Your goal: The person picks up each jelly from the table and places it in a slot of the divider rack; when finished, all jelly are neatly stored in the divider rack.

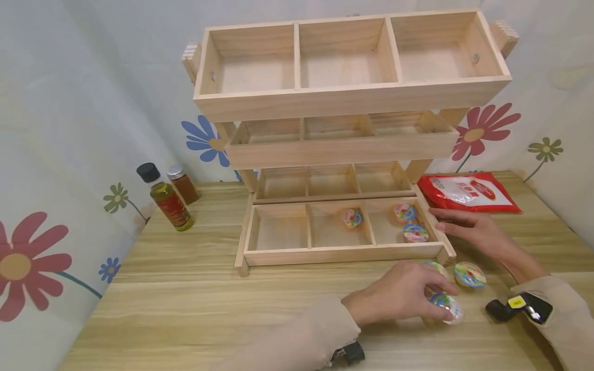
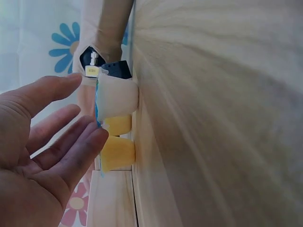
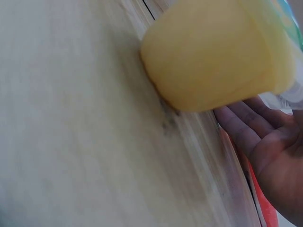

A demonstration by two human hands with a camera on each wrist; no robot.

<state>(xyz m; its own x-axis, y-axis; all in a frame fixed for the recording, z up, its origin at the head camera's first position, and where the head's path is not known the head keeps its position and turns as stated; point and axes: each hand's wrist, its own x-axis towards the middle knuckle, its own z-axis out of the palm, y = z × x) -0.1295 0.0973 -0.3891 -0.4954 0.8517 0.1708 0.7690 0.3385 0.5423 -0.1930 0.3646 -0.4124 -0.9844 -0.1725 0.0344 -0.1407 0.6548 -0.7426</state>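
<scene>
My left hand (image 1: 401,291) reaches over a whitish jelly cup (image 2: 116,97) standing on the table, with a colourful lid. In the left wrist view its thumb and fingers are spread apart around the lid's side, fingertips right at the rim. Two yellow jelly cups, the nearer one (image 2: 118,153) and another (image 1: 469,274), stand beyond it. My right hand (image 1: 480,234) rests at the right side of the wooden rack (image 1: 343,256), fingers extended and holding nothing. Three more jelly cups lie in the bottom tray: one (image 1: 352,217) in the middle compartment, two (image 1: 415,233) in the right.
The rack rises in tiers, its top tray (image 1: 352,98) overhanging the lower ones. A red and white packet (image 1: 468,191) lies behind my right hand. An oil bottle (image 1: 171,203) and a small brown jar (image 1: 183,184) stand left of the rack, near the curtain.
</scene>
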